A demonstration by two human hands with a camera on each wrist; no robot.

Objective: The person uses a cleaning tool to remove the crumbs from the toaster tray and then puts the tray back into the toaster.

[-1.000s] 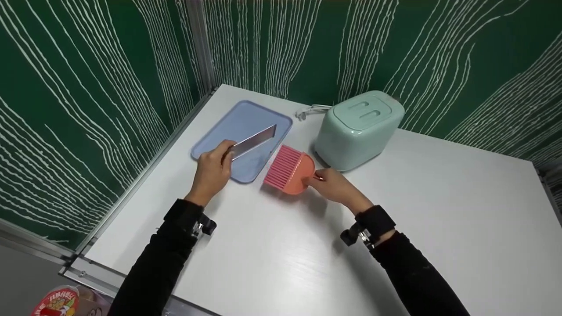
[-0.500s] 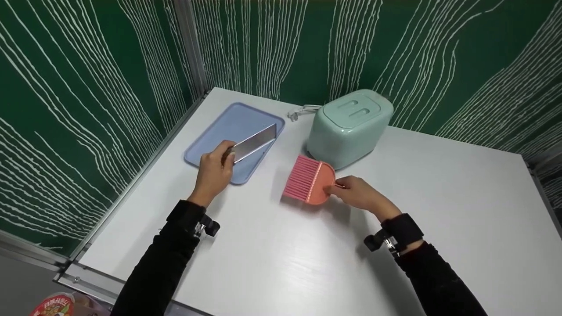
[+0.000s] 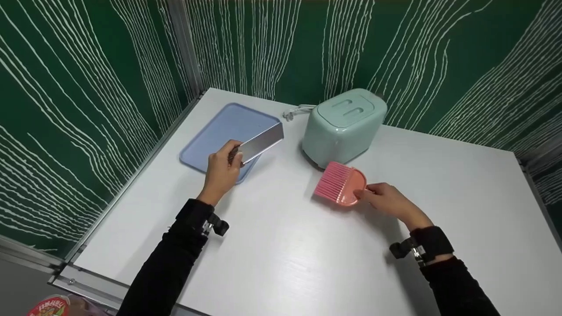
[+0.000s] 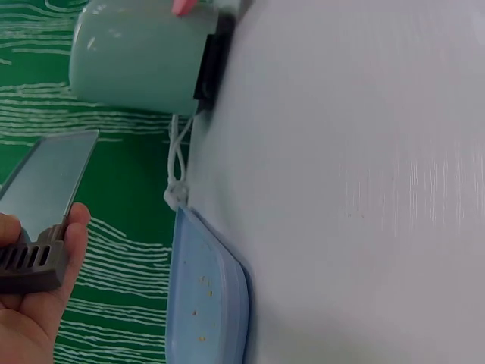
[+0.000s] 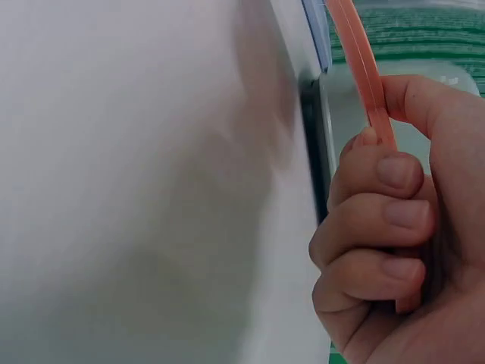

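Observation:
My left hand [image 3: 223,171] grips the dark slotted end of a thin metal crumb tray [image 3: 263,141], held tilted over the right side of a blue serving tray [image 3: 206,140]. In the left wrist view, the crumb tray [image 4: 49,178] shows its flat sheet and grey ribbed end [image 4: 34,265], between my thumb and fingers. Small brown crumbs [image 4: 201,311] lie on the blue tray. My right hand [image 3: 393,204] pinches a small orange brush [image 3: 352,186] with pink bristles [image 3: 333,181], held over the table in front of the toaster. Curled fingers wrap its handle in the right wrist view.
A mint-green toaster [image 3: 340,136] stands at the back of the white table [image 3: 272,245]. Its white cord and plug [image 3: 294,113] lie between it and the blue tray. Green walls enclose the left and back. A red-lidded tub [image 3: 50,306] sits below the table's front left corner.
My right hand has carried the brush away from the blue tray, to the right. The crumb tray has shifted slightly right, and the head view has turned a little.

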